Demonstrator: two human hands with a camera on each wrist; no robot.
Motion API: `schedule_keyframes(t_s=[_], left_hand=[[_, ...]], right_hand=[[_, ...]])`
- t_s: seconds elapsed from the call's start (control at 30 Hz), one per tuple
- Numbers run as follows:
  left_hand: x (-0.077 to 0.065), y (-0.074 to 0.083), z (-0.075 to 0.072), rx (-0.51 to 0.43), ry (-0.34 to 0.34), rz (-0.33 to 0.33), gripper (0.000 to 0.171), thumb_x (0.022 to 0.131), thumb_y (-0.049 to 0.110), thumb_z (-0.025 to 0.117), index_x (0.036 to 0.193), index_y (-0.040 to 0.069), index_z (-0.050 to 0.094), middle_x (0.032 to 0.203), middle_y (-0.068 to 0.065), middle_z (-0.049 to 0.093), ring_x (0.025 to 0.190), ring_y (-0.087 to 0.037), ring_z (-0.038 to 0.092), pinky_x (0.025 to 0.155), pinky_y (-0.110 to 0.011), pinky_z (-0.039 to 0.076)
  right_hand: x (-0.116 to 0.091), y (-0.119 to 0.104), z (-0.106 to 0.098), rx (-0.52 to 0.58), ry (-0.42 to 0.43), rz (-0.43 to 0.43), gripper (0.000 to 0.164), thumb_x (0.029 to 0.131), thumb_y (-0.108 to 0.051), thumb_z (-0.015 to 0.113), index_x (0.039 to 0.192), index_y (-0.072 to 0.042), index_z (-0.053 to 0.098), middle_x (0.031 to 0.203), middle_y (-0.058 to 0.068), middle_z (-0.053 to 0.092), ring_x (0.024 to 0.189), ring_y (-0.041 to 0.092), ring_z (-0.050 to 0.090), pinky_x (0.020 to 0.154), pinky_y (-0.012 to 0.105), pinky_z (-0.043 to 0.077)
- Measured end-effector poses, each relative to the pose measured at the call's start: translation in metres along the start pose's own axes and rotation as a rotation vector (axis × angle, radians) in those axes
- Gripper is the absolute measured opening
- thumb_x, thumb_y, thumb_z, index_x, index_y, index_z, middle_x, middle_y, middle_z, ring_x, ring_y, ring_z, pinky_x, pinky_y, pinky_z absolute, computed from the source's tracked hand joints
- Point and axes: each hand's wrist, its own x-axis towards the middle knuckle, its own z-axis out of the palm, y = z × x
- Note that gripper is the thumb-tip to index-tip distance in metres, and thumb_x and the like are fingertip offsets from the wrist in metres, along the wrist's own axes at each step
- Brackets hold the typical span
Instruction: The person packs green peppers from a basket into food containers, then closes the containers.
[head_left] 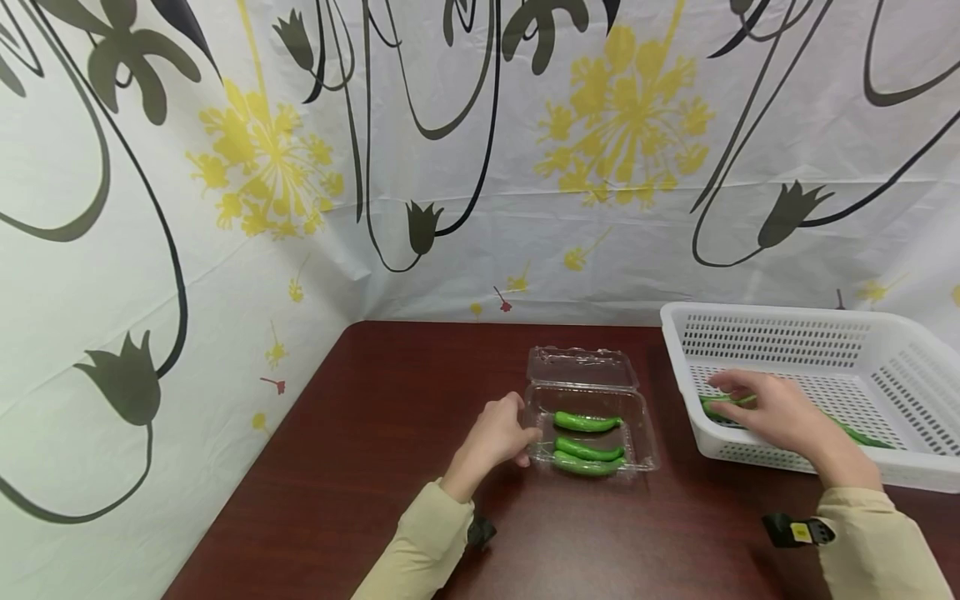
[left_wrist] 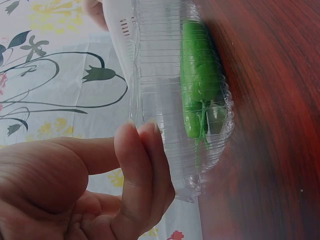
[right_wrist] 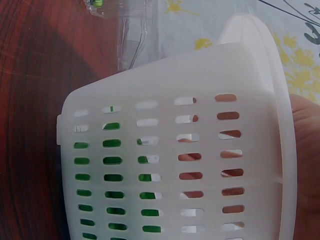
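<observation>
A clear plastic clamshell box (head_left: 648,433), its lid (head_left: 581,367) folded back, lies on the table. Inside it are three green peppers (head_left: 588,423), one apart from the other two. My left hand (head_left: 493,433) pinches the box's left rim between thumb and fingertips; the left wrist view shows the fingertips (left_wrist: 131,142) right at that rim. My right hand (head_left: 783,417) reaches into a white plastic basket (head_left: 678,375), thumb and fingers spread over green peppers (head_left: 708,406) near its left wall. Through the basket's slots, the right wrist view shows green peppers (right_wrist: 114,160) and parts of the hand.
More green peppers (head_left: 862,437) lie along the basket's near side. The dark red wooden table (head_left: 360,433) ends at a patterned white cloth (head_left: 465,292) behind and at the left. The box stands left of the basket with a narrow gap between them.
</observation>
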Motion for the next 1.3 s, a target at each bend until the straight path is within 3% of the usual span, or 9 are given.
schedule_keyframes(t_s=[0.33, 0.53, 0.8, 1.1, 1.3], left_hand=[[0.0005, 0.0010, 0.0002, 0.010, 0.003, -0.001, 0.047, 0.079, 0.014, 0.071, 0.117, -0.004, 0.048, 0.065, -0.005, 0.058, 0.036, -0.009, 0.056, 0.065, -0.022, 0.050], [0.0003, 0.0017, 0.0002, 0.002, 0.003, 0.001, 0.047, 0.079, 0.014, 0.072, 0.116, -0.004, 0.048, 0.068, -0.006, 0.058, 0.036, -0.009, 0.056, 0.061, -0.020, 0.049], [0.0005, 0.0011, 0.0005, -0.011, 0.006, -0.002, 0.047, 0.079, 0.013, 0.072, 0.115, -0.005, 0.048, 0.071, -0.008, 0.059, 0.036, -0.009, 0.056, 0.055, -0.019, 0.049], [0.0005, 0.0003, 0.0006, -0.012, 0.001, -0.011, 0.049, 0.079, 0.014, 0.072, 0.117, -0.005, 0.048, 0.067, -0.005, 0.058, 0.037, -0.009, 0.056, 0.059, -0.020, 0.050], [0.0004, 0.0005, 0.0005, -0.011, 0.001, -0.013, 0.049, 0.079, 0.013, 0.072, 0.117, -0.005, 0.048, 0.066, -0.005, 0.058, 0.037, -0.009, 0.056, 0.061, -0.020, 0.050]], right_hand=[[-0.0019, 0.0007, -0.0027, -0.023, -0.085, 0.113, 0.043, 0.086, -0.037, 0.062, 0.112, -0.003, 0.059, 0.100, 0.023, 0.062, 0.088, 0.037, 0.061, 0.070, 0.050, 0.047], [-0.0024, 0.0021, -0.0016, -0.035, -0.142, 0.174, 0.052, 0.085, -0.045, 0.060, 0.114, -0.002, 0.058, 0.096, 0.019, 0.064, 0.088, 0.036, 0.061, 0.068, 0.049, 0.047], [-0.0035, 0.0018, -0.0022, -0.034, -0.175, 0.194, 0.056, 0.086, -0.047, 0.057, 0.116, 0.000, 0.057, 0.094, 0.017, 0.065, 0.089, 0.039, 0.060, 0.067, 0.050, 0.046], [-0.0051, 0.0007, -0.0033, -0.014, -0.272, 0.229, 0.055, 0.089, -0.049, 0.052, 0.116, -0.001, 0.057, 0.099, 0.025, 0.061, 0.089, 0.041, 0.058, 0.065, 0.048, 0.046], [-0.0059, 0.0017, -0.0041, -0.020, -0.326, 0.274, 0.064, 0.089, -0.053, 0.047, 0.119, 0.002, 0.054, 0.106, 0.030, 0.057, 0.095, 0.047, 0.054, 0.067, 0.049, 0.045]])
